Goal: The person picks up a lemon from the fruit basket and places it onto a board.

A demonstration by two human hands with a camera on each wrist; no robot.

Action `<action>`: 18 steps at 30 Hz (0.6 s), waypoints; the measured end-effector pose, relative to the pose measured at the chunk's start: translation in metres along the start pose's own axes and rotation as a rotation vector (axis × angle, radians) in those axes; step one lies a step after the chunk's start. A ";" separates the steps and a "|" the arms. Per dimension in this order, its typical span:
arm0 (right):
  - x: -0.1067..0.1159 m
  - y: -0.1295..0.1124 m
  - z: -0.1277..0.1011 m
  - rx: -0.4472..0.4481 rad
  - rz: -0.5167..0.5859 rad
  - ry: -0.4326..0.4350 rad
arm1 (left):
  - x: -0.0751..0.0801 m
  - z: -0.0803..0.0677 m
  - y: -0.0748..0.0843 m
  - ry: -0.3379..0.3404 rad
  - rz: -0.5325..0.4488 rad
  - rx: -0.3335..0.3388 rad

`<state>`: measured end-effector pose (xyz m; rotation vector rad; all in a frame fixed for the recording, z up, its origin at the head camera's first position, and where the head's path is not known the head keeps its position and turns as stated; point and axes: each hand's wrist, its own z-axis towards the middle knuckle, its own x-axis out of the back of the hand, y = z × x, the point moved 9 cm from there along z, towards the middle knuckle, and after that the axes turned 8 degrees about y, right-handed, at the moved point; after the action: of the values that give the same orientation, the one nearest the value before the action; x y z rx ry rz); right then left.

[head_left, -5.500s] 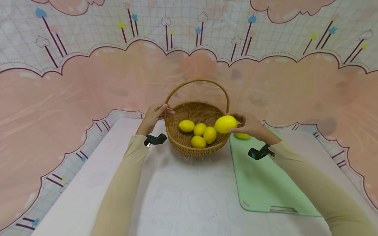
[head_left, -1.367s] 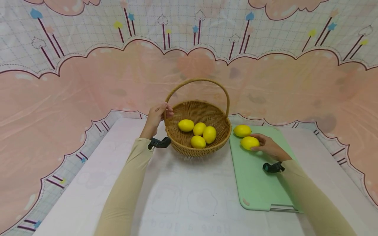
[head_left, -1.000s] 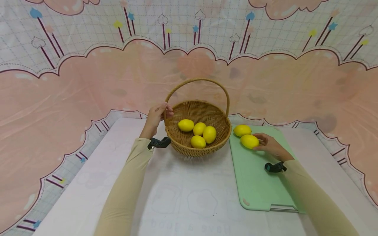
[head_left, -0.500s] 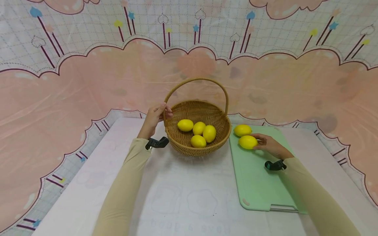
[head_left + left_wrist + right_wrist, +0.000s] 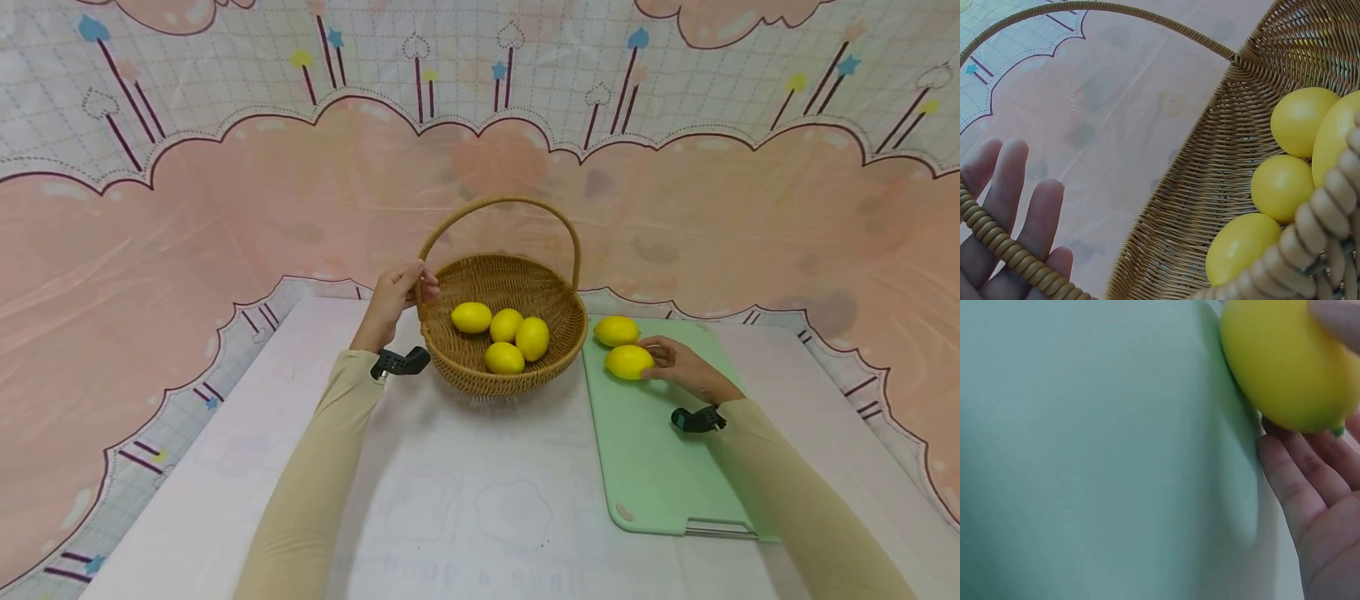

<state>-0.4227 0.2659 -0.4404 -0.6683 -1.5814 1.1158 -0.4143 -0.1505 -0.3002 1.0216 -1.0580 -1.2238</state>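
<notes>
Yellow and round, the lemon (image 5: 628,362) under your right hand (image 5: 686,372) could roll off the green cutting board (image 5: 660,467) if you let go carelessly. It lies on the board beside a second lemon (image 5: 616,331), your fingers (image 5: 1291,481) curled round its right side. Your left hand (image 5: 390,302) grips the wicker basket (image 5: 480,379) at its handle's base.

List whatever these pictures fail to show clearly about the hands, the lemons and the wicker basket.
- Right hand: the right wrist view cuts it off at the frame edge, so its hold on the near yellow lemon is unclear.
- Left hand: in the left wrist view the round woven wicker basket's rim crosses the fingers; the thumb is unseen.
- Green cutting board: blurred in the right wrist view.
</notes>
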 end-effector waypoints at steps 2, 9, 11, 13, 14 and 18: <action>0.000 0.001 0.001 -0.010 -0.018 -0.008 | 0.001 0.004 -0.005 0.000 -0.005 -0.002; 0.000 0.004 0.001 -0.032 -0.062 -0.024 | 0.004 0.011 -0.015 0.016 0.001 -0.015; 0.000 0.003 0.002 -0.027 -0.070 -0.020 | 0.004 0.010 -0.015 0.019 0.003 -0.021; 0.001 0.003 0.002 -0.019 -0.071 -0.015 | 0.004 0.010 -0.015 0.021 0.003 -0.024; 0.001 0.003 0.002 -0.016 -0.069 -0.013 | 0.004 0.010 -0.015 0.022 0.003 -0.024; 0.002 0.003 0.003 -0.011 -0.058 0.001 | 0.003 0.009 -0.015 0.025 -0.003 -0.014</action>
<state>-0.4265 0.2681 -0.4427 -0.6259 -1.5976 1.0644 -0.4261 -0.1553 -0.3123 1.0255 -1.0272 -1.2163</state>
